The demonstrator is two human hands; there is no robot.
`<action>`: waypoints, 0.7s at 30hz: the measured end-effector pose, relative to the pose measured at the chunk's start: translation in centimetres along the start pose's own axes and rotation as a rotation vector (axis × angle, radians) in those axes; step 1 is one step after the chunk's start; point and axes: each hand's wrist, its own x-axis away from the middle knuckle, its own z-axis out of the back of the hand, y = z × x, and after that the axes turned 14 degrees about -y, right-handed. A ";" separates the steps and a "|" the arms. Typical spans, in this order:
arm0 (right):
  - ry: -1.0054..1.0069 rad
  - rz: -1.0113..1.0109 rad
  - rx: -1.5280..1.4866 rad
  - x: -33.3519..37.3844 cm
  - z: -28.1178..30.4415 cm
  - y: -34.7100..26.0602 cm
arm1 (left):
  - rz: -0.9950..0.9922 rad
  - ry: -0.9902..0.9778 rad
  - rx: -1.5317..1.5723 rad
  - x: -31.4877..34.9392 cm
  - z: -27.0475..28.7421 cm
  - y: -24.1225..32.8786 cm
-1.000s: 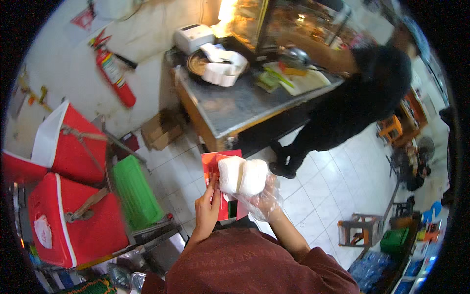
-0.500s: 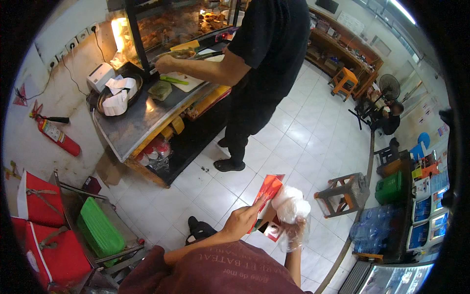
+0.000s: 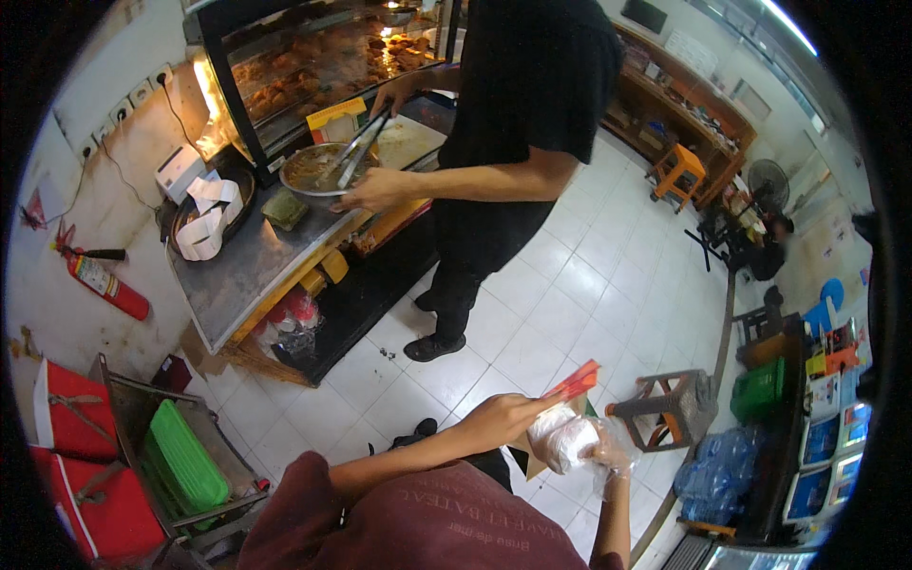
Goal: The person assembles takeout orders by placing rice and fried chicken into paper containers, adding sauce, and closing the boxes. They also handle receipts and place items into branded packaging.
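While gripping a red-and-brown cardboard box [image 3: 576,380] with the left hand [image 3: 502,421] | holds two white, rounded bundles [image 3: 562,445] in the clear-plastic-covered right hand [image 3: 608,450] | has them just beside the box's red flap, over white floor tiles [image 3: 518,356]

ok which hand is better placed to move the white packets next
Right, most likely: the right hand, under clear plastic, has its fingers around the white packets, while the left hand holds the red carton.
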 end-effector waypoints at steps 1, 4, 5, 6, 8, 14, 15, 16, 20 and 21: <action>0.004 0.033 -0.128 -0.5 0.7 0.3 | 0.000 0.012 0.035 -1.6 0.0 -0.6; 0.033 -0.010 -0.503 -2.0 3.3 2.6 | 0.063 0.031 0.149 -6.2 -0.4 -2.2; 0.039 -0.001 -0.547 -2.7 4.3 4.0 | 0.094 0.017 0.191 -7.9 -0.7 -2.8; 0.032 0.092 -0.585 -3.4 5.5 5.7 | 0.107 0.023 0.228 -9.6 -1.2 -3.4; 0.044 -0.082 -0.441 -5.5 8.7 9.8 | 0.161 -0.047 0.262 -13.8 -2.8 -4.8; -0.241 -0.405 0.177 -10.4 22.9 19.0 | 0.368 -0.196 0.361 -27.9 -7.9 -8.6; -0.362 -0.289 0.304 -10.9 25.6 19.7 | 0.397 -0.162 0.335 -30.0 -8.7 -9.0; -0.362 -0.329 0.127 -10.8 27.7 20.3 | 0.416 -0.139 0.365 -31.9 -9.6 -9.3; -0.314 -0.219 -0.237 -12.7 34.9 22.4 | 0.575 -0.089 0.390 -38.8 -10.5 -11.8; -0.310 -0.171 -0.251 -13.2 36.2 23.2 | 0.621 -0.084 0.388 -40.0 -10.8 -12.4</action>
